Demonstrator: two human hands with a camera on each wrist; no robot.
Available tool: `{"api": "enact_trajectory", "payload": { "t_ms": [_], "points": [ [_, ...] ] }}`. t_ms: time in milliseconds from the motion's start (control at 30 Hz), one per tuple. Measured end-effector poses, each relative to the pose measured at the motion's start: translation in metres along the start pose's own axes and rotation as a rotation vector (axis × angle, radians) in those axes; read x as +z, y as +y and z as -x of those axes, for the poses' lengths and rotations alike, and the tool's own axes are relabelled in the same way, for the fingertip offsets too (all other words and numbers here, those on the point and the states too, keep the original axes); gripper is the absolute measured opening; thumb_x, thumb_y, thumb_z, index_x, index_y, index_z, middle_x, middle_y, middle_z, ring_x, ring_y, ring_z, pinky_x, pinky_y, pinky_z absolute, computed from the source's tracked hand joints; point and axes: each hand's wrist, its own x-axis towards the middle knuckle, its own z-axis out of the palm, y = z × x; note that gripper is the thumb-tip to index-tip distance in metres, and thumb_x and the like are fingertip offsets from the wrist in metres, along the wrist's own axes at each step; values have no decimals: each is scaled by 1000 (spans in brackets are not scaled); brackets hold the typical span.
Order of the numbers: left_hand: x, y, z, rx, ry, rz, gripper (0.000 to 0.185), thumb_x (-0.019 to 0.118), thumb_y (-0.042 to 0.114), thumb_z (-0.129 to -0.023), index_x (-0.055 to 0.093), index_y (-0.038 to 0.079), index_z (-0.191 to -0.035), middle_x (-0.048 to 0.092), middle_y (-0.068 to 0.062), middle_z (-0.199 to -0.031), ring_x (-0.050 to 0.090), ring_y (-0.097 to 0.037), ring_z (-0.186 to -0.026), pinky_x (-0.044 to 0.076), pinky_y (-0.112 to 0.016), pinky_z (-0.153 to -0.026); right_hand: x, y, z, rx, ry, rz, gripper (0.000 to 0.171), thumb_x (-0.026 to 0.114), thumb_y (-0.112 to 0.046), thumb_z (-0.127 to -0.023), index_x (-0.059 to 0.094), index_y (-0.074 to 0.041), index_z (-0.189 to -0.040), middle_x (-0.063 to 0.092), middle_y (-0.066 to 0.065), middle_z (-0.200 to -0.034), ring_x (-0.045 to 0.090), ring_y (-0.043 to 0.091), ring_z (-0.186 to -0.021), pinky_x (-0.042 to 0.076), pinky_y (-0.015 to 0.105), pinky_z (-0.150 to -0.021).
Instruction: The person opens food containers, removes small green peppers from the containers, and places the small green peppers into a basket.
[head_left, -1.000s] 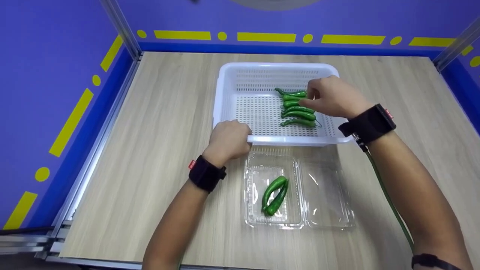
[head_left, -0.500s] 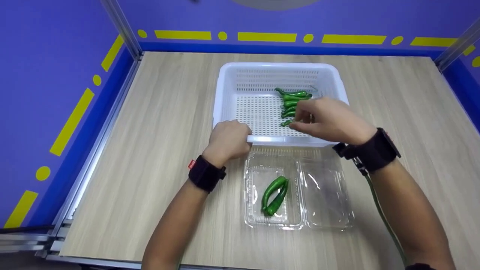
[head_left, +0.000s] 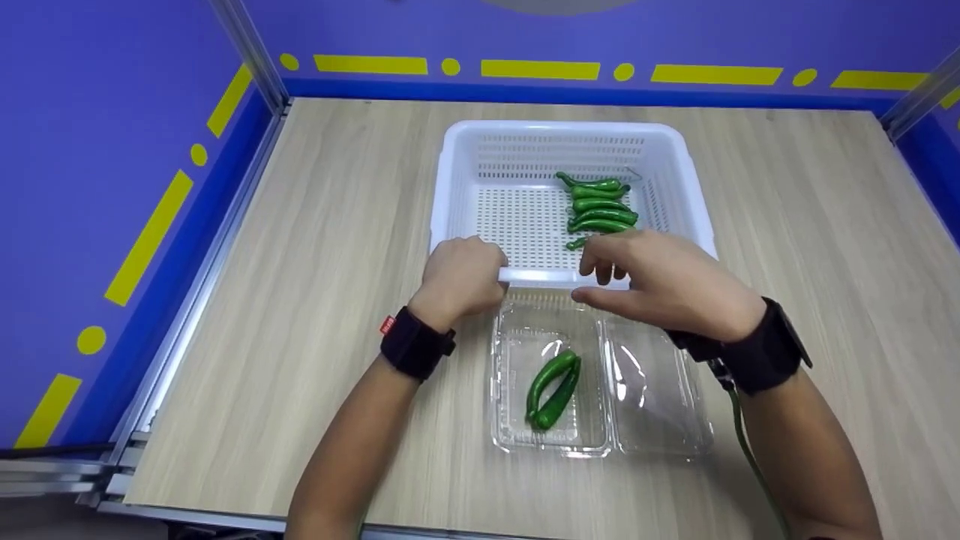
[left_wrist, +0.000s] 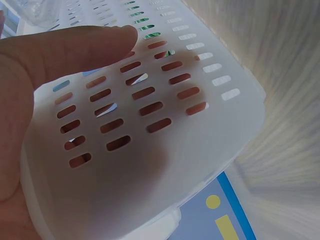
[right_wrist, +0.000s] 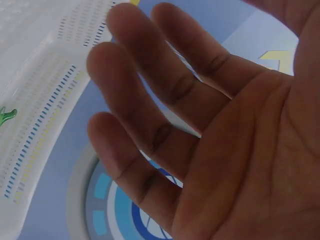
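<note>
Left grip on basket near rim

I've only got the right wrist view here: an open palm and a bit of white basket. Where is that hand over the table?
Observer: The right hand is above the near rim of the white basket, by the far edge of a clear clamshell box.
Operator: And the other hand?
Observer: The left hand grips that same near rim, fingers curled over it.
Operator: Anything in the box?
Observer: Two green peppers lie in its left half.
Operator: Any left in the basket?
Observer: Yes, a row of peppers lies on its right side.
</note>
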Motion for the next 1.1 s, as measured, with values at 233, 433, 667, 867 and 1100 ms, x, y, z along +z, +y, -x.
{"api": "enact_trajectory", "payload": {
  "t_ms": [233,433,667,867,1100],
  "points": [
    [-2,0,-1,7,3,-7,17,65,19,-81,57,18,-66,60,2,-68,62,-22,-67,53,-42,-61,11,-9,7,-28,-43,-11,28,78,-40,-87,68,-18,-101,70,-7,-92,66,11,-83,53,34,-75],
    [-1,0,-1,18,17,-13,23,64,20,-82,51,19,-63,55,3,-65,58,-21,-63,52,-41,-59,24,-14,11,-59,-126,-15,28,80,-35,-84,69,-19,-104,71,-7,-94,68,11,-87,54,34,-78],
    [-1,-1,-1,17,20,7,26,64,15,-77,45,21,-60,47,5,-62,54,-19,-61,51,-42,-56,35,-18,11,-60,-155,4,27,79,-33,-82,69,-20,-104,71,-8,-94,69,13,-88,54,34,-78],
    [0,-1,0,18,15,6,19,65,18,-79,54,20,-64,55,4,-64,58,-21,-63,51,-42,-58,46,-22,11,-86,-174,9,28,83,-31,-79,68,-21,-101,70,-6,-91,66,11,-84,54,32,-72],
    [1,-1,0,13,9,-1,15,65,19,-79,57,19,-66,57,3,-65,60,-21,-64,51,-42,-59,61,-25,8,-94,-219,12,29,84,-29,-78,68,-18,-101,72,-2,-93,69,15,-84,55,33,-71]
  ]
}}
